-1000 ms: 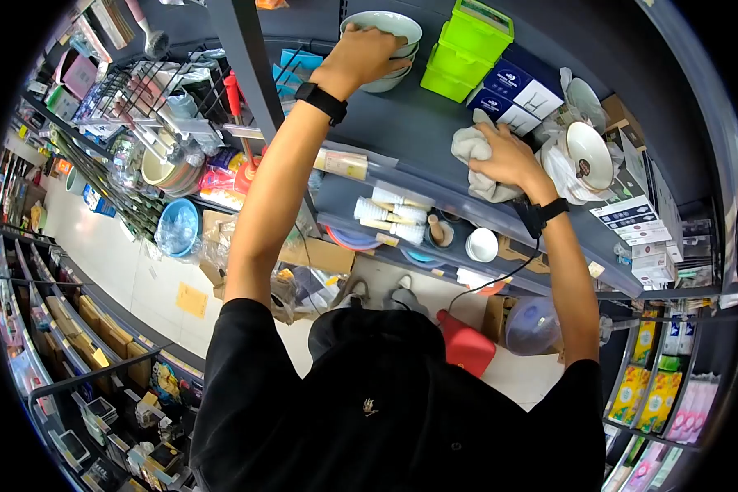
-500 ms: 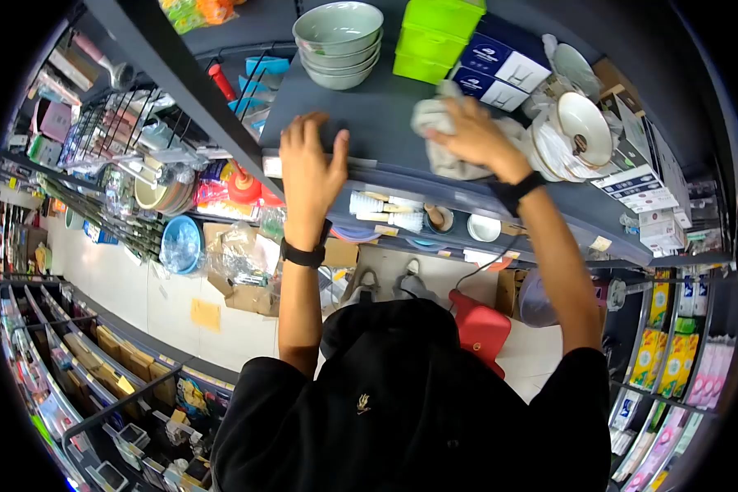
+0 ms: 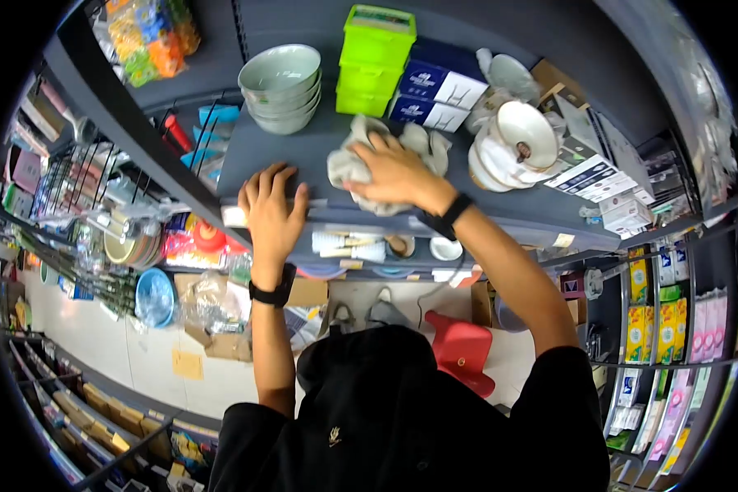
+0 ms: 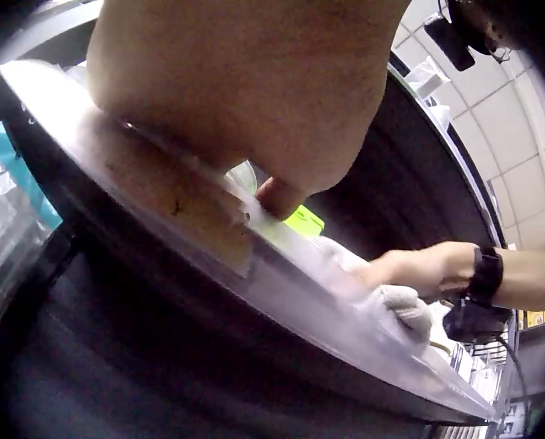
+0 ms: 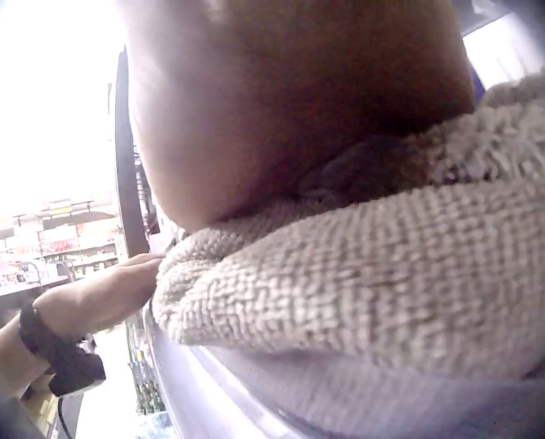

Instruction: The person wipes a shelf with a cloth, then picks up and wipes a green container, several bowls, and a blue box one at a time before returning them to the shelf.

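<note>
In the head view my right hand (image 3: 398, 174) grips a bunched beige cloth (image 3: 348, 168) against the dark grey shelf (image 3: 320, 152), fingers over its top. The cloth's waffle weave fills much of the right wrist view, folded under the palm (image 5: 291, 110). My left hand (image 3: 272, 215) rests at the shelf's front edge, fingers spread and holding nothing. In the left wrist view its palm (image 4: 245, 82) lies over the clear edge strip (image 4: 300, 293). A stack of pale green bowls (image 3: 280, 82) stands behind the left hand. Lime green boxes (image 3: 373, 61) stand behind the cloth.
Blue and white boxes (image 3: 435, 90) and white bowls partly wrapped in plastic (image 3: 521, 143) stand right of the cloth. A dark shelf post (image 3: 131, 115) rises at the left. White brushes (image 3: 348, 246) lie on the shelf below. A red stool (image 3: 461, 348) stands on the floor.
My left hand has let go of the bowl stack and come down to the shelf's front edge. My right hand has moved the cloth left along the shelf. The head view has shifted right.
</note>
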Motion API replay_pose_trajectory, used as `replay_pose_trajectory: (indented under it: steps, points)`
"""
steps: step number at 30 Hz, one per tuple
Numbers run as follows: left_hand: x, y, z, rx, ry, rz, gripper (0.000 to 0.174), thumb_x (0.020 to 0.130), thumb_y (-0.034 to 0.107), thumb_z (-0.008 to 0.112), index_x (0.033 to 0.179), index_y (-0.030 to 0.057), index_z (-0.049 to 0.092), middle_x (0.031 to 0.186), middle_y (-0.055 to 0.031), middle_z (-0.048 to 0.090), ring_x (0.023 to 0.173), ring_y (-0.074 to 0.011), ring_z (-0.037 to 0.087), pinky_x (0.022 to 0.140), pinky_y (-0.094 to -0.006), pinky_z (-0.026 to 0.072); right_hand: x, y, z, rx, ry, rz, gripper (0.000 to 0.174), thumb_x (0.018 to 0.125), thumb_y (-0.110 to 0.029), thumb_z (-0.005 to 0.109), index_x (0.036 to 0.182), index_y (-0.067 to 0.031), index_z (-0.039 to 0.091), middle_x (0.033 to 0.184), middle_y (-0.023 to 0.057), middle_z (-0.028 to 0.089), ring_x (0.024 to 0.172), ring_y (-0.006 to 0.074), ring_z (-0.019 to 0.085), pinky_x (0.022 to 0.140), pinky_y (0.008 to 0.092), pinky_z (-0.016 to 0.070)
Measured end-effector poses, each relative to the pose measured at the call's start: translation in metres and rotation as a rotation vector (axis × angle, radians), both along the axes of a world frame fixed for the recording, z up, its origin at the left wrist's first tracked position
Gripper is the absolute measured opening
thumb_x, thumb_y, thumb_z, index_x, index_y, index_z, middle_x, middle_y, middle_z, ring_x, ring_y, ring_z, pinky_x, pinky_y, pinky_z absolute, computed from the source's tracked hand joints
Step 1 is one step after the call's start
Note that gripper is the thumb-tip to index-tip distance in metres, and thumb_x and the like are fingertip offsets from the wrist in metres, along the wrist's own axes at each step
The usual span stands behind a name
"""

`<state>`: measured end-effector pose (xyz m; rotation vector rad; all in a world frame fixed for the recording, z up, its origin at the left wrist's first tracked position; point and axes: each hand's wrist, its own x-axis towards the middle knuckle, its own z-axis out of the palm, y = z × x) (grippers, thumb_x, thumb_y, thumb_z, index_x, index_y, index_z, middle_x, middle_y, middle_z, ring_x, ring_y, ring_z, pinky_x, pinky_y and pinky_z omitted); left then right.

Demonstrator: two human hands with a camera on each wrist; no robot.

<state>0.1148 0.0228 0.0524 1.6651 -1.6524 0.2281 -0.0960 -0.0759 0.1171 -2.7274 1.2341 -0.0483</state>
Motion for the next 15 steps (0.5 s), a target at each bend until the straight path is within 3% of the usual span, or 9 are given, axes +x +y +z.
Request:
replay_pose_trajectory:
  steps: [2, 3, 6, 8, 9, 12, 14, 15]
  points:
    - [0.001, 0.000, 0.000, 0.014, 0.039, -0.022, 0.035, 0.089, 0.032, 0.061, 0.117, 0.0100, 0.062, 0.125, -0.0050, 0.059, 0.122, -0.0303, 0.048, 0.110, -0.0484, 0.0257, -0.026, 0.003, 0.000, 0.036, 0.015, -0.150, 0.073, 0.087, -0.056, 0.059, 0.140, -0.0097, 0.043, 0.141, 0.0260, 0.041, 0.131, 0.0449, 0.043, 0.104, 0.0530, 0.0398]
    - [0.001, 0.000, 0.002, 0.015, 0.042, -0.021, 0.035, 0.089, 0.031, 0.061, 0.117, 0.0098, 0.062, 0.126, -0.0053, 0.059, 0.122, -0.0305, 0.047, 0.110, -0.0484, 0.0254, -0.037, -0.006, 0.008, 0.062, 0.065, -0.339, 0.072, 0.088, -0.055, 0.058, 0.140, -0.0078, 0.042, 0.139, 0.0278, 0.042, 0.128, 0.0483, 0.045, 0.102, 0.0528, 0.0423]
    - [0.002, 0.000, 0.007, 0.007, 0.025, -0.017, 0.034, 0.089, 0.029, 0.060, 0.116, 0.0095, 0.062, 0.126, -0.0061, 0.058, 0.122, -0.0312, 0.047, 0.109, -0.0481, 0.0250, -0.022, -0.028, -0.003, -0.003, 0.031, -0.409, 0.068, 0.086, -0.054, 0.060, 0.133, -0.0058, 0.049, 0.133, 0.0275, 0.049, 0.118, 0.0512, 0.053, 0.095, 0.0520, 0.0476]
    - [-0.001, 0.001, 0.002, 0.020, 0.024, -0.005, 0.034, 0.090, 0.030, 0.060, 0.116, 0.0094, 0.062, 0.126, -0.0065, 0.058, 0.121, -0.0312, 0.047, 0.109, -0.0476, 0.0256, -0.005, -0.022, 0.002, -0.122, 0.107, -0.425, 0.066, 0.086, -0.054, 0.060, 0.131, -0.0064, 0.051, 0.133, 0.0260, 0.051, 0.116, 0.0469, 0.055, 0.093, 0.0521, 0.0479]
    - [-0.001, 0.003, 0.002, 0.035, 0.002, 0.001, 0.034, 0.091, 0.030, 0.059, 0.117, 0.0095, 0.062, 0.127, -0.0066, 0.058, 0.122, -0.0310, 0.047, 0.109, -0.0470, 0.0259, 0.010, -0.019, 0.000, -0.143, 0.064, -0.256, 0.066, 0.086, -0.054, 0.060, 0.132, -0.0083, 0.051, 0.134, 0.0234, 0.050, 0.118, 0.0441, 0.054, 0.095, 0.0540, 0.0457]
    - [0.000, 0.004, 0.005, 0.055, 0.015, -0.029, 0.033, 0.092, 0.029, 0.058, 0.118, 0.0096, 0.062, 0.129, -0.0067, 0.058, 0.122, -0.0312, 0.047, 0.109, -0.0470, 0.0264, 0.008, 0.005, -0.002, -0.071, -0.057, -0.063, 0.065, 0.081, -0.053, 0.064, 0.131, -0.0138, 0.052, 0.130, 0.0176, 0.050, 0.124, 0.0416, 0.047, 0.097, 0.0555, 0.0404]
    - [0.000, 0.005, 0.000, 0.066, 0.016, -0.046, 0.033, 0.093, 0.029, 0.057, 0.119, 0.0097, 0.062, 0.129, -0.0066, 0.058, 0.122, -0.0314, 0.047, 0.109, -0.0471, 0.0264, -0.002, 0.011, -0.006, -0.088, -0.063, -0.010, 0.068, 0.081, -0.053, 0.065, 0.133, -0.0124, 0.050, 0.131, 0.0199, 0.049, 0.121, 0.0435, 0.049, 0.096, 0.0543, 0.0424]
    - [0.007, 0.002, 0.000, 0.069, 0.011, -0.049, 0.033, 0.093, 0.029, 0.057, 0.120, 0.0098, 0.062, 0.129, -0.0066, 0.058, 0.122, -0.0316, 0.047, 0.109, -0.0471, 0.0265, -0.014, 0.011, -0.008, -0.065, -0.103, -0.093, 0.070, 0.081, -0.052, 0.066, 0.134, -0.0107, 0.049, 0.131, 0.0217, 0.049, 0.120, 0.0451, 0.050, 0.094, 0.0539, 0.0439]
